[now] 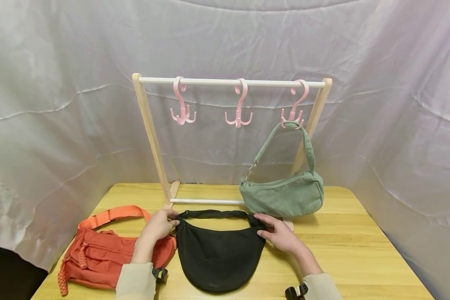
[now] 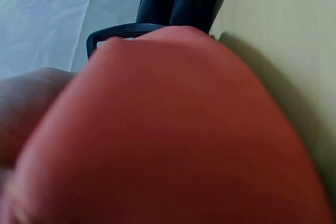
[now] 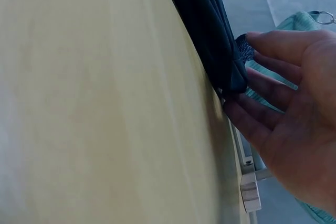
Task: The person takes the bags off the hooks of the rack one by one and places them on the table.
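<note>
Plain black crescent-shaped shoulder bag (image 1: pixel 220 258), rounded bottom, gathered strap (image 1: pixel 217 214), lay on the wood-grain bench (image 1: pixel 360 250); left grip (image 1: pixel 158 226) and right grip (image 1: pixel 279 233) pinched its top corners.

The person wore pale beige sleeves, the left sleeve (image 1: pixel 136 280) and the right sleeve (image 1: pixel 322 286) both plain, matte and unpatterned, each ending short of the hand. By the left cuff sat a small black wrist device (image 1: pixel 160 275) — blocky, with a fleck of dull yellow. Its right counterpart (image 1: pixel 295 292) was black too, with a rounded, drum-like piece — its finer details too small to read.
</note>
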Tool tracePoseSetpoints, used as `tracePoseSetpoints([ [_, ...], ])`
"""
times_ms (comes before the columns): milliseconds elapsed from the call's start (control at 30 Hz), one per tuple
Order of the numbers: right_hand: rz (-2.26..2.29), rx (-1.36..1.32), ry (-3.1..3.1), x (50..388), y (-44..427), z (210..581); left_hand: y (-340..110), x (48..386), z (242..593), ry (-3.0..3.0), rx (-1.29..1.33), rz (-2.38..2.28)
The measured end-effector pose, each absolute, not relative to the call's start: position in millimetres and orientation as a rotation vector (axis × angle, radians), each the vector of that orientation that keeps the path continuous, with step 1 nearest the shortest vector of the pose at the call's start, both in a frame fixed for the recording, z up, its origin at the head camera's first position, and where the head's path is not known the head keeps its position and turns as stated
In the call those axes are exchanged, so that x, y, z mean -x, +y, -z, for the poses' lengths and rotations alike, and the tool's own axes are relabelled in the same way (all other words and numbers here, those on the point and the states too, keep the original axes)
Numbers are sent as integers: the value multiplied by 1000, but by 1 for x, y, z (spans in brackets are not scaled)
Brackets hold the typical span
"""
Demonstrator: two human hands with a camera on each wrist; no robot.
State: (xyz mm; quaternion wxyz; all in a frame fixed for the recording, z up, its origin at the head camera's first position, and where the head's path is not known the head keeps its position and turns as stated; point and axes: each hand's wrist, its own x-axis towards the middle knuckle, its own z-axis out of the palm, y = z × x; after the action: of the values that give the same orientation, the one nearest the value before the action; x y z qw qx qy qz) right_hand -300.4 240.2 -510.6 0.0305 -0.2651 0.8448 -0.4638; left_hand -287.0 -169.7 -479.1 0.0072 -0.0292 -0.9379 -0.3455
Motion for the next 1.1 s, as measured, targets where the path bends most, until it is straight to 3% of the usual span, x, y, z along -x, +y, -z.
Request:
tracePoseSetpoints([
  [1100,1548,797,2617,296,243,493,-166,283,464,-2868,72,1169],
])
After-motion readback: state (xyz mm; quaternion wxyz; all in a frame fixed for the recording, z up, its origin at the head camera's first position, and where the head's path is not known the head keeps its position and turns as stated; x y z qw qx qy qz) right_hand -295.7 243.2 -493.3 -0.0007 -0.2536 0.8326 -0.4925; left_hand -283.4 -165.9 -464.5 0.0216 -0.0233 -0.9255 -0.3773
